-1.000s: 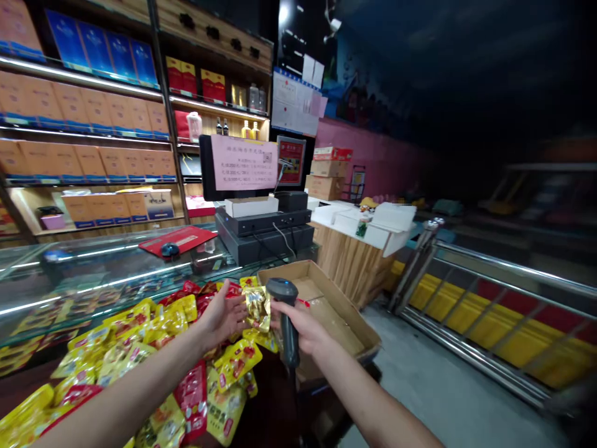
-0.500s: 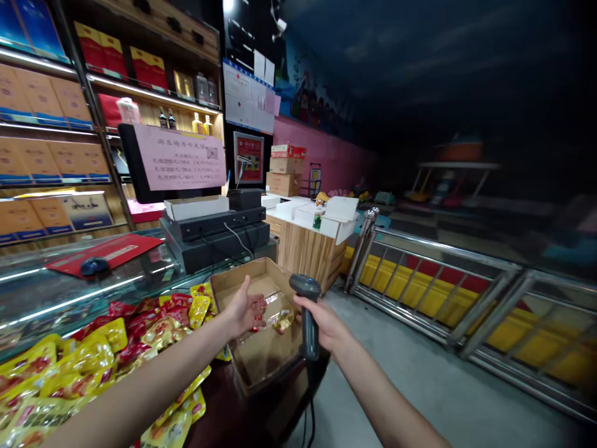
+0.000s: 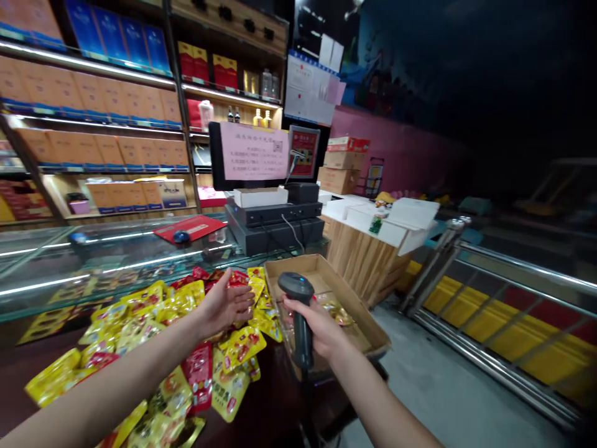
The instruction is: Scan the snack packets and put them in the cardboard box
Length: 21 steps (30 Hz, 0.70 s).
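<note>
My right hand (image 3: pixel 321 326) is wrapped round the handle of a dark grey barcode scanner (image 3: pixel 302 336), its head upright and its cable hanging below. My left hand (image 3: pixel 227 303) is empty, fingers stretched out and thumb up, over the right side of a heap of snack packets (image 3: pixel 153 330) in yellow and red foil. Behind the scanner stands an open cardboard box (image 3: pixel 361 283). Inside it lies a gold-coloured packet (image 3: pixel 339 313), partly covered by my right hand.
Behind the heap is a glass counter (image 3: pixel 130 267) with a red mat and a computer mouse (image 3: pixel 181 236). A monitor (image 3: pixel 252 152) with a pink notice stands above black machines (image 3: pixel 280 214). A metal railing (image 3: pixel 494 323) runs along the right. Shelves of boxes (image 3: pixel 102 149) line the back.
The view has swung left, so the scene sits further right. My left hand has moved from over the box to over the packets. The scanner now stands in front of the box's left part.
</note>
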### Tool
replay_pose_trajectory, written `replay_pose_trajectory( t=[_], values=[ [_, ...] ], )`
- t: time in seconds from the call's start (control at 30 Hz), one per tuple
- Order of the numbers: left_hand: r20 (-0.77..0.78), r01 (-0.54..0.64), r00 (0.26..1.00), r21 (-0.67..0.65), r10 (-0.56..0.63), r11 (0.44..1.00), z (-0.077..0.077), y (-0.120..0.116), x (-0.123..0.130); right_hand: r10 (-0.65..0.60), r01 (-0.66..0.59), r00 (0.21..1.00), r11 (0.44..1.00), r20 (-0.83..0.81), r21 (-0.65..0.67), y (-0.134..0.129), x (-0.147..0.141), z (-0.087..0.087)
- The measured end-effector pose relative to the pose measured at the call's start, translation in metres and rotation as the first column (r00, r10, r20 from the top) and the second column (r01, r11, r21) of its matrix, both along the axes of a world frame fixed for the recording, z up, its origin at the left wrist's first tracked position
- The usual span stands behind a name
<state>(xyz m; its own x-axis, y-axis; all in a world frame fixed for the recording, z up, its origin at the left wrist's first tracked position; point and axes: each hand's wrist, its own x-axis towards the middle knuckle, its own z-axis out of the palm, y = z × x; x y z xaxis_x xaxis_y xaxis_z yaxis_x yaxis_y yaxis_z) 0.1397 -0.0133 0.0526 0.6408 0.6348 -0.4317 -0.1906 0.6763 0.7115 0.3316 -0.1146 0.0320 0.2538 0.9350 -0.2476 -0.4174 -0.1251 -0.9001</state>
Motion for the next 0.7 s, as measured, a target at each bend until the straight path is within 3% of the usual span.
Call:
replay_pose_trajectory(
  t=[0.2,0.37,0.53,0.7],
  values=[
    [-0.026,-0.219,0.975,-0.010,0.219,0.976,0.002,-0.005,-0.106,0.226,-0.226,0.974,0.973,-0.003,-0.047,0.022,-0.072,-0.003],
    [-0.047,-0.331,0.943,-0.018,0.330,0.943,-0.006,-0.019,-0.168,0.397,-0.397,0.918,0.915,-0.009,-0.074,0.029,-0.128,-0.009],
    [-0.086,-0.317,0.947,-0.079,0.311,0.945,-0.027,-0.041,-0.207,0.484,-0.478,0.875,0.870,0.025,-0.121,0.026,-0.164,-0.027],
    [-0.131,-0.275,0.959,-0.217,0.252,0.937,-0.043,-0.068,-0.216,0.506,-0.488,0.859,0.856,0.075,-0.172,0.025,-0.181,-0.046]
  ],
)
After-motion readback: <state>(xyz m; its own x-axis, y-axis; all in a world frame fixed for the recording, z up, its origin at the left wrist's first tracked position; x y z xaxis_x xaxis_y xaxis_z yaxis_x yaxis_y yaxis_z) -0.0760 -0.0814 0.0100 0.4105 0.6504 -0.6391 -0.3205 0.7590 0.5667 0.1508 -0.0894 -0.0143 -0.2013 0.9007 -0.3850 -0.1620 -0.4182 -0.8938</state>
